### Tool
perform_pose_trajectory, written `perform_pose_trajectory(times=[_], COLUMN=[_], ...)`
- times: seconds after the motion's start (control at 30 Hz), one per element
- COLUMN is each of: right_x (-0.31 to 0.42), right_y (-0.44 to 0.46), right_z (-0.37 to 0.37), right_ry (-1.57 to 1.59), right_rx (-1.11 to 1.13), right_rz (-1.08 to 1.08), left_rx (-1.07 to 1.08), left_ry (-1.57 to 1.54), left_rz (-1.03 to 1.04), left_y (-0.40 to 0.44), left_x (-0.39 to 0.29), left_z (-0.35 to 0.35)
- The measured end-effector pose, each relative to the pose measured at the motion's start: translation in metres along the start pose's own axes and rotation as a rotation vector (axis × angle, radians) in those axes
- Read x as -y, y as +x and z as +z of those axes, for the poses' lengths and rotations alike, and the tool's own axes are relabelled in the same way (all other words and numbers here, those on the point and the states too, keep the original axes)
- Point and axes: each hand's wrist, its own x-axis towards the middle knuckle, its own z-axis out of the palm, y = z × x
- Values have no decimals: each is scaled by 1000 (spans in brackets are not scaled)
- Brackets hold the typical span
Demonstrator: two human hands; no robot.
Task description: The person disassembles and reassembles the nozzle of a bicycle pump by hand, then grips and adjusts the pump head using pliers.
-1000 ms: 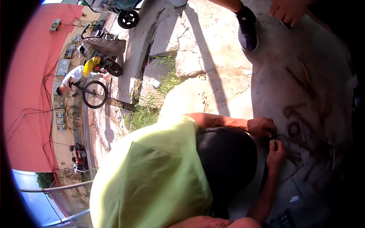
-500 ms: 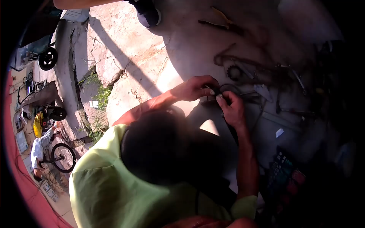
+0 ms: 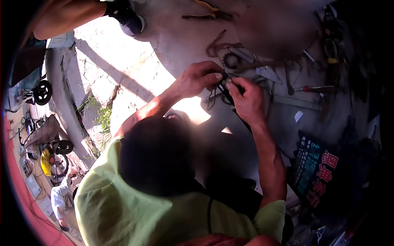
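My left hand [image 3: 204, 78] is closed, its thumb and fingers pinching the upper end of a slim black tube-like part [image 3: 239, 117]. Just right of it, my right hand [image 3: 245, 98] grips the same part between thumb and fingers. The fingertips almost meet. The part runs down beside my right wrist; its exact kind cannot be made out. A thin dark loop of cable [image 3: 211, 100] hangs below my left hand. Close beyond the hands, a toothed chainring [image 3: 231, 61] lies on the concrete floor. A dark rounded shape blocks the view below my forearms.
Pliers with yellow handles [image 3: 207, 5], a wrench [image 3: 311, 59], a red-handled tool [image 3: 314, 88] and a hammer [image 3: 297, 102] lie around. A printed dark sheet [image 3: 314, 168] is at right. Another person's black shoe [image 3: 128, 19] stands upper left; a person in white [image 3: 60, 201] is farther off.
The view has shifted, so the floor tools and shoe appear farther left and higher. My hands stay together on the black part, now more visible. More of the other person's leg and the printed sheet shows.
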Motion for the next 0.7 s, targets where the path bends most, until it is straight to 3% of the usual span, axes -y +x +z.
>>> perform_pose_trajectory(times=[0.3,0.4,0.5,0.6,0.7], right_x=[-7,-6,2,3,6], right_y=[-6,-7,-9,-8,-6], right_z=[6,10,11,13,13], right_ry=[-220,-213,-127,155,234], right_rx=[-128,-156,-119,-37,-18], right_rz=[-308,-288,-88,212,263], left_rx=[-79,-116,-142,-136,-144], left_ry=[72,64,142,147,170], left_rz=[-71,-73,-84,-115,-97], left_y=[-13,-14,-16,-17,-18], left_x=[-12,-10,-17,-22,-21], left_z=[7,9,10,11,12])
